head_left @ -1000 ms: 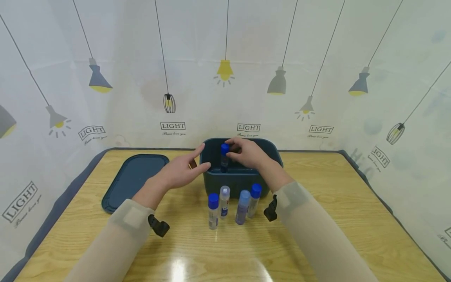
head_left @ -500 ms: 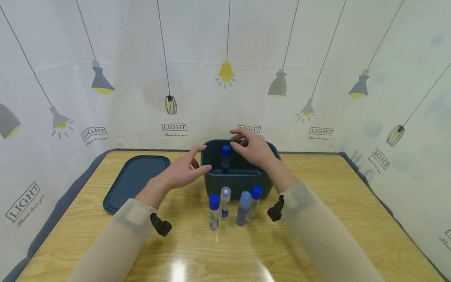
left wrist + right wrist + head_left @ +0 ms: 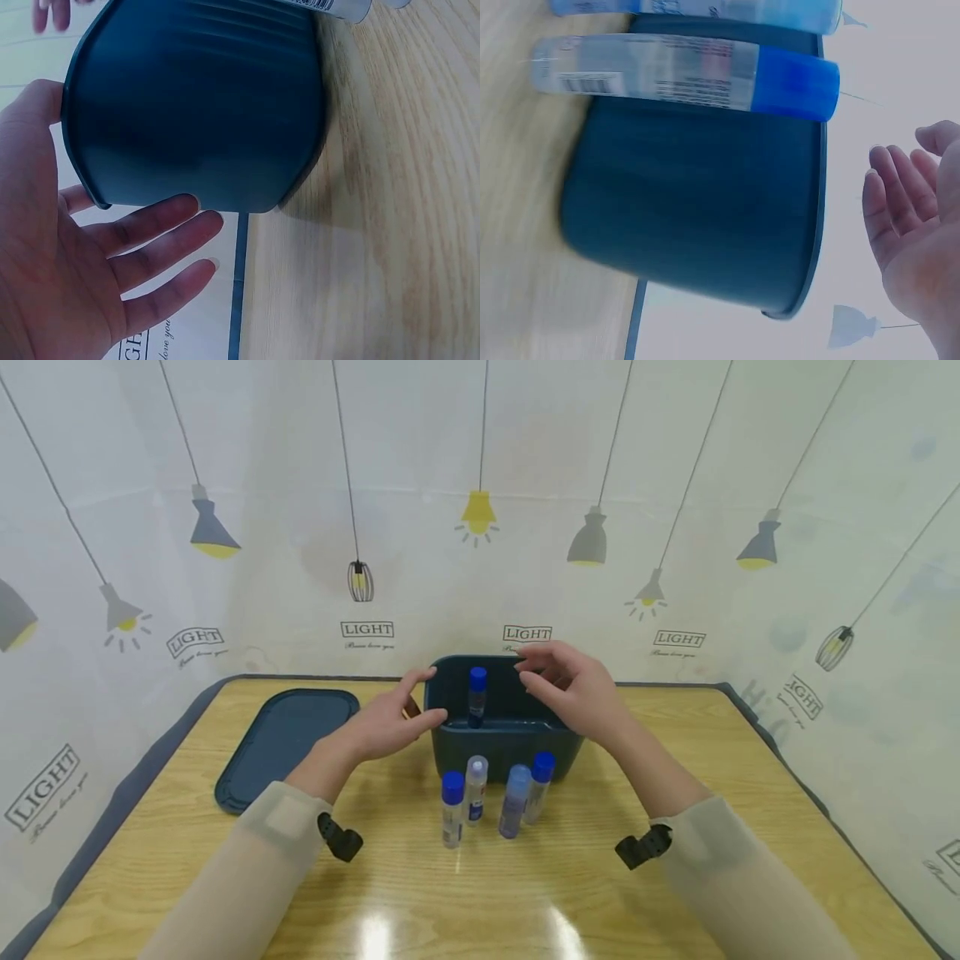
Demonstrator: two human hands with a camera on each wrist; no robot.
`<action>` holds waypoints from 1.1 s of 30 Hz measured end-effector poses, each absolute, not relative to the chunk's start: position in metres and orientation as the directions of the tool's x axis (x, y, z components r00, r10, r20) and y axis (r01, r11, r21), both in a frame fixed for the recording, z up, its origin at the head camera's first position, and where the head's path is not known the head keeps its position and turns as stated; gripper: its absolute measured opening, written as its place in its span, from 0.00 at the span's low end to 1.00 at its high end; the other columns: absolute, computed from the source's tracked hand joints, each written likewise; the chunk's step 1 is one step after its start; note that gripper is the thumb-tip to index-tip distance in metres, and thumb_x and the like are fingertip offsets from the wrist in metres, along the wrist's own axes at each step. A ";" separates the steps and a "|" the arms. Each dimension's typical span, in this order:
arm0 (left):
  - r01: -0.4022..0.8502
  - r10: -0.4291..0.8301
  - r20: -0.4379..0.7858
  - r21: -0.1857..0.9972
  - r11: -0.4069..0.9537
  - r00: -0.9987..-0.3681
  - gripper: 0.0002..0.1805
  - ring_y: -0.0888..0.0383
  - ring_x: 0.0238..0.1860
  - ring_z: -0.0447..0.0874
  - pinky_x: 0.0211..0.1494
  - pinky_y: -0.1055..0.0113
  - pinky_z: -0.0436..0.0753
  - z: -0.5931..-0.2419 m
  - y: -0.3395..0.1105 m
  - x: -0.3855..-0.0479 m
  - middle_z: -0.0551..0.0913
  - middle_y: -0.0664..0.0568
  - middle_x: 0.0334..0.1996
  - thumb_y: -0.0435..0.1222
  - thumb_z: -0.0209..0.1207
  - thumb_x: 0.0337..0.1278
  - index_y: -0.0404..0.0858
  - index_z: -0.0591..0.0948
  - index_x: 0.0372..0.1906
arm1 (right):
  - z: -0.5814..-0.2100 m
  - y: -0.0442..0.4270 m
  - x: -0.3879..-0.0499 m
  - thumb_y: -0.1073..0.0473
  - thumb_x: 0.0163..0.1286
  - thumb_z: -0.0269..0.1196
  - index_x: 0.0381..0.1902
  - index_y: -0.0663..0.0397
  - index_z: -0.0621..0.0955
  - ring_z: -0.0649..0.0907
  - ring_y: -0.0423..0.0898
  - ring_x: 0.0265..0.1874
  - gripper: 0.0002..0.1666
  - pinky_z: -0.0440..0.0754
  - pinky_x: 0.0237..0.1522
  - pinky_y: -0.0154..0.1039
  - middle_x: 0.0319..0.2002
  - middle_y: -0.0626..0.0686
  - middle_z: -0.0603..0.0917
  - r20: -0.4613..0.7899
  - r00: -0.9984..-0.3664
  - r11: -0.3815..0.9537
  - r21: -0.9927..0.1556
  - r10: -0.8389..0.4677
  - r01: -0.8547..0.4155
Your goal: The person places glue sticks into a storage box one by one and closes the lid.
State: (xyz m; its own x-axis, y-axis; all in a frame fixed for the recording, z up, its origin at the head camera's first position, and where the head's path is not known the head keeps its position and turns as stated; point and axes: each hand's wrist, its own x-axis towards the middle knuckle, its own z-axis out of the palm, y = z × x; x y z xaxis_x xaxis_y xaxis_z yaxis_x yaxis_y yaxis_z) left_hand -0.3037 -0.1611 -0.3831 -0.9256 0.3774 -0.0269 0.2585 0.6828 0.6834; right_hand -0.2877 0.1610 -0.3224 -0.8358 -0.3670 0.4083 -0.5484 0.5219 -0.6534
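A dark teal plastic bin (image 3: 510, 752) stands at the back of the table. Inside it, near the left end, a slim clear bottle with a blue cap (image 3: 477, 697) stands upright. My left hand (image 3: 386, 722) rests at the bin's left end, its thumb at the rim and its fingers extended along the end wall (image 3: 161, 259). Over the bin's right part hovers my right hand (image 3: 577, 693), fingers loosely bent, holding nothing. Several similar bottles stand in front of the bin: two with dark blue caps (image 3: 452, 810) (image 3: 538, 789), one clear-topped bottle (image 3: 476, 789) and one light-blue-capped bottle (image 3: 513, 802).
A flat dark teal lid (image 3: 288, 743) lies on the wooden table (image 3: 525, 893) left of the bin. Behind the table hangs a pale cloth (image 3: 420, 460) printed with lamps. A black camera is strapped on each wrist.
My right hand has let go of the blue-capped bottle inside the bin and moved away to the right. The bottle stays standing there. My left hand has kept its place.
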 end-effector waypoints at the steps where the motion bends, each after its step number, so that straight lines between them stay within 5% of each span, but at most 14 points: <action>1: 0.257 0.376 -0.028 0.685 0.682 -0.926 0.48 0.52 0.46 0.87 0.53 0.51 0.85 -0.383 -0.161 -0.303 0.86 0.47 0.53 0.67 0.57 0.76 0.61 0.50 0.90 | -0.323 0.164 -0.283 0.56 0.82 0.68 0.67 0.50 0.84 0.90 0.49 0.43 0.20 0.87 0.47 0.40 0.55 0.53 0.93 0.399 -0.838 0.517 -0.661 -0.372 -0.544; 12: 0.253 0.379 -0.033 0.691 0.677 -0.925 0.47 0.48 0.47 0.89 0.50 0.53 0.84 -0.382 -0.164 -0.303 0.87 0.45 0.52 0.66 0.56 0.77 0.62 0.50 0.90 | -0.338 0.191 -0.246 0.55 0.82 0.67 0.62 0.48 0.87 0.89 0.54 0.41 0.15 0.87 0.40 0.36 0.54 0.50 0.93 0.309 -0.862 0.532 -0.687 -0.403 -0.495; 21: 0.249 0.382 -0.038 0.698 0.671 -0.923 0.47 0.43 0.50 0.89 0.50 0.52 0.84 -0.382 -0.160 -0.302 0.87 0.41 0.53 0.66 0.56 0.78 0.62 0.49 0.90 | -0.355 0.204 -0.230 0.55 0.81 0.68 0.61 0.51 0.87 0.88 0.44 0.39 0.16 0.88 0.43 0.37 0.54 0.50 0.92 0.263 -0.864 0.562 -0.671 -0.430 -0.484; 33: 0.257 0.381 -0.029 0.690 0.676 -0.924 0.47 0.51 0.47 0.88 0.49 0.54 0.84 -0.385 -0.161 -0.304 0.88 0.40 0.53 0.66 0.55 0.79 0.61 0.49 0.90 | -0.381 0.205 -0.226 0.53 0.78 0.72 0.65 0.47 0.85 0.86 0.46 0.36 0.20 0.85 0.36 0.37 0.50 0.50 0.89 0.143 -0.874 0.545 -0.732 -0.464 -0.410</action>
State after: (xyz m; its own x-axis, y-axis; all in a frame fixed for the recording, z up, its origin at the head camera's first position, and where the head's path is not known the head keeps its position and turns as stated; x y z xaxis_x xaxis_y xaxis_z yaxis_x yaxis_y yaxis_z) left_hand -0.3042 -0.1607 -0.3855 -0.9242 0.3808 -0.0291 0.2570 0.6764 0.6902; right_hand -0.2265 0.2045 -0.3811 -0.8739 -0.4645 0.1435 -0.4096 0.5445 -0.7319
